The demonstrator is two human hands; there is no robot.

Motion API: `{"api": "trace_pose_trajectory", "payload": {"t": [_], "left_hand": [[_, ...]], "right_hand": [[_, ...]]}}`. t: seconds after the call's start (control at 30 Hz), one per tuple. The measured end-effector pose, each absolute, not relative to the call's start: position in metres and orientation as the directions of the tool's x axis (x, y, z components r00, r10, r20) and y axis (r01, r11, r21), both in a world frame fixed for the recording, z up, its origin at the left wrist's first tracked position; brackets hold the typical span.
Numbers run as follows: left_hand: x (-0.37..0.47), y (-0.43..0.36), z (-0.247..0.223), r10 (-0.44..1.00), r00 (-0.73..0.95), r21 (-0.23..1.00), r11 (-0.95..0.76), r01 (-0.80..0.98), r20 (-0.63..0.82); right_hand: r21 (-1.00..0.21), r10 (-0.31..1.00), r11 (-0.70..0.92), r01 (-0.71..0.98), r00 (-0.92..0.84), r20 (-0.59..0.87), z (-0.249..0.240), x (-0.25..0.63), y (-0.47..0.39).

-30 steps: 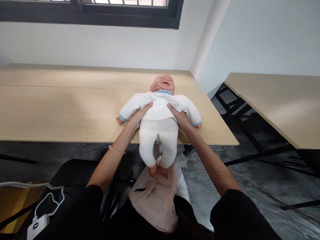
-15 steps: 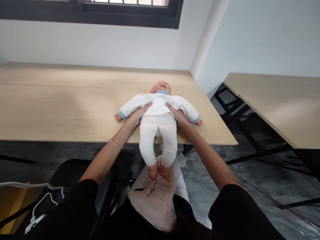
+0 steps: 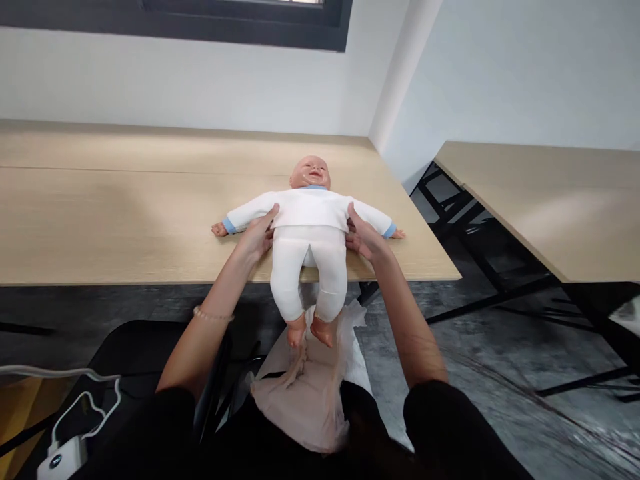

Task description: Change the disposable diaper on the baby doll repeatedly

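A baby doll in a white top with blue collar and cuffs and white leggings lies face up on the wooden table. Its arms are spread wide, and its lower legs and bare feet hang past the front edge. My left hand is beside the doll's waist on the left, open, thumb up and apart from the fingers. On the other side of the body, my right hand is open in the same way, its fingers close against the doll's side. Whether the fingertips touch the doll is hard to tell.
Pinkish crumpled fabric lies on my lap under the doll's feet. A black chair stands at left, with a white charger and cable on it. Another table is to the right, and a wall rises behind.
Both hands have let go of the doll's torso and moved outward, thumbs off its chest. The doll now lies flatter, its face more visible. The view has shifted slightly.
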State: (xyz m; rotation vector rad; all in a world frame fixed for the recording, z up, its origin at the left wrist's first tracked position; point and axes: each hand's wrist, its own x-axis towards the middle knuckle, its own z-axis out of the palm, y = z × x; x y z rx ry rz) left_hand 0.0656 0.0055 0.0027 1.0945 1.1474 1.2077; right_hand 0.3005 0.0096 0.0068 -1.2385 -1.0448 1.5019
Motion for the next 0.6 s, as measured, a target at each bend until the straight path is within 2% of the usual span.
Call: {"api": "trace_pose_trajectory", "payload": {"t": [0.03,0.1,0.17,0.27,0.37,0.47,0.6], "left_hand": [[0.062,-0.006,-0.002,0.997,0.02,0.989,0.079,-0.123,-0.077],[0.057,-0.033,-0.012,0.993,-0.077,0.987,0.077,-0.138,-0.089],[0.057,-0.064,-0.021,0.998,-0.057,0.999,0.03,-0.018,-0.031],[0.061,-0.101,-0.03,0.988,0.022,0.965,-0.156,0.212,0.155],[0.063,-0.118,-0.035,0.945,0.074,0.851,-0.32,0.417,0.319],[0.062,-0.12,-0.036,0.914,0.117,0.783,-0.394,0.482,0.387],[0.057,-0.115,-0.036,0.905,0.142,0.772,-0.417,0.481,0.401]], "right_hand": [[-0.976,0.98,-0.198,-0.093,-0.041,-0.195,0.002,0.305,-0.003],[-0.994,0.987,-0.108,0.011,0.121,-0.106,-0.007,0.311,-0.033],[-0.989,0.976,-0.018,0.148,0.218,0.015,-0.015,0.311,-0.066],[-0.95,0.983,0.072,0.303,0.142,0.12,-0.022,0.3,-0.111],[-0.899,0.977,0.134,0.416,0.097,0.19,-0.027,0.288,-0.136],[-0.878,0.961,0.155,0.453,0.138,0.241,-0.033,0.281,-0.14],[-0.859,0.944,0.186,0.477,0.155,0.29,-0.038,0.28,-0.134]]}}
